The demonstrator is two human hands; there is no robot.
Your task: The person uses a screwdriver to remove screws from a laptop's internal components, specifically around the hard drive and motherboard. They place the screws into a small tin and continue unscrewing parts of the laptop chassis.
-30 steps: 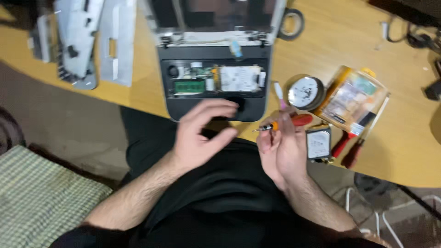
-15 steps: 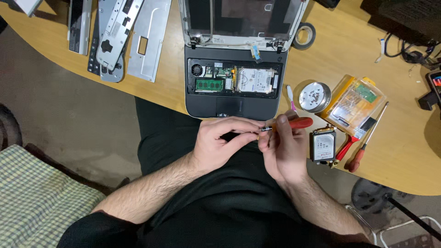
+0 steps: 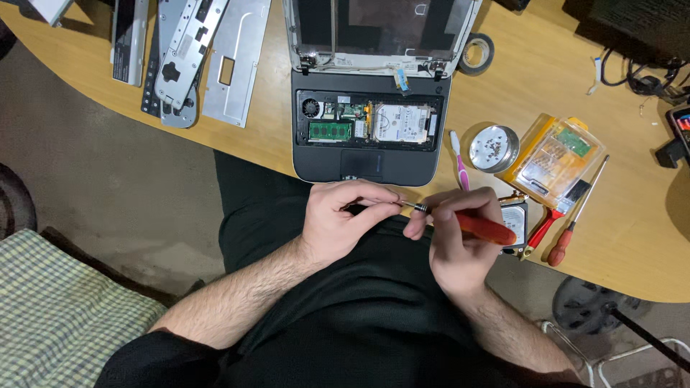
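At the far left of the wooden table (image 3: 632, 237) lie detached grey cover panels (image 3: 208, 61), flat and side by side near the table edge. Right of them, the opened laptop (image 3: 366, 93) sits with its base facing the person, internals exposed: a green memory module (image 3: 330, 131) to the left and a silver hard drive (image 3: 401, 122) to the right inside the bay. Below the laptop, over the lap, the left hand (image 3: 338, 219) is curled narrow, thumb and fingertips pinched on the metal tip end of the red-handled screwdriver (image 3: 485, 228). The tool lies roughly level between the two hands, its shaft bridging the small gap, its red handle extending rightward. The right hand (image 3: 460, 241) is closed around that handle, fingers wrapped, just beside the left. Above the right hand a pink-and-white brush (image 3: 458, 159) rests on the table, then a round metal tin (image 3: 494, 149) holding small screws. A second hard drive (image 3: 516, 219) lies partly behind the right hand. Further right sit an orange bit case (image 3: 553, 159) and two more red-handled tools (image 3: 564, 230).
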